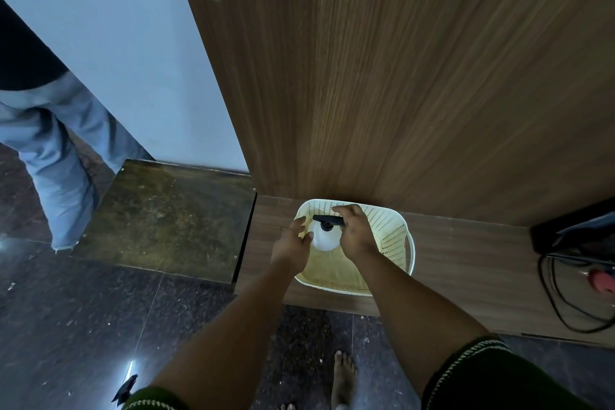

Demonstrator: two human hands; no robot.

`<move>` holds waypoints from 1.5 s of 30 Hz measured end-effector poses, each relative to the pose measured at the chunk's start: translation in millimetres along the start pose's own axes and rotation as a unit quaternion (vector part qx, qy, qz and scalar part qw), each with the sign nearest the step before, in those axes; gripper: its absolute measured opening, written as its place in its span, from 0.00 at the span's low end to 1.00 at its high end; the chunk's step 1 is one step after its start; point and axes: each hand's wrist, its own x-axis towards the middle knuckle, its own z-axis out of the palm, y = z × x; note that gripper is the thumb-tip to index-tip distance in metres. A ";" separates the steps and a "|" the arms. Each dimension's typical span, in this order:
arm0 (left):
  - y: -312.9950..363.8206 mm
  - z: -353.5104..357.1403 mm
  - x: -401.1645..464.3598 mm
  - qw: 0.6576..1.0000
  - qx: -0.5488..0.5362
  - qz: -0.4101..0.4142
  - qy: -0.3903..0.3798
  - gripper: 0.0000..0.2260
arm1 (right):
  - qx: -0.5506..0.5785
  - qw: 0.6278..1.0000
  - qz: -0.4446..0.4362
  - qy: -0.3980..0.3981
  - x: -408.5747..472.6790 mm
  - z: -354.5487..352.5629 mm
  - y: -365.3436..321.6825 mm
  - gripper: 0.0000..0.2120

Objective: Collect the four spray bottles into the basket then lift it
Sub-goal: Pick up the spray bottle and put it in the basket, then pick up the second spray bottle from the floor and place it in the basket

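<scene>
A cream perforated plastic basket sits on a low wooden ledge against a tall wood panel. Inside its left half stands a white spray bottle with a black trigger head. My right hand is closed around the black head from the right. My left hand is at the basket's left rim, fingers spread, thumb touching the bottle's white side. Only this one bottle is in view; the rest of the basket floor that shows is bare.
The wooden ledge runs to the right, where a black device with cables and a red object sits. A dusty dark platform lies left of the ledge. Another person's jeans-clad legs stand at far left. My bare foot is on dark floor.
</scene>
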 end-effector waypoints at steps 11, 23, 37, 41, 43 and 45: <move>5.9 -12.2 -30.7 0.998 0.047 0.040 0.034 0.21 | -0.051 0.996 -0.010 0.077 -37.2 -13.4 -4.1 0.19; -26.8 -44.2 -121.4 0.974 0.085 0.157 0.137 0.15 | -0.107 0.987 -0.030 0.113 -128.5 -14.3 -45.3 0.22; -175.6 -72.2 -302.0 0.951 0.069 -0.006 0.302 0.23 | -0.153 0.967 -0.206 -0.010 -269.5 81.7 -95.0 0.19; -244.6 -54.2 -381.3 0.938 0.056 -0.089 0.331 0.24 | -0.169 0.946 -0.271 -0.060 -332.9 119.8 -95.6 0.19; -278.8 -47.5 -416.8 0.932 0.035 -0.129 0.336 0.25 | -0.172 0.937 -0.291 -0.085 -360.8 143.9 -95.6 0.20; -312.7 -42.6 -450.3 0.923 0.008 -0.172 0.345 0.25 | -0.183 0.928 -0.303 -0.114 -387.8 172.9 -96.2 0.20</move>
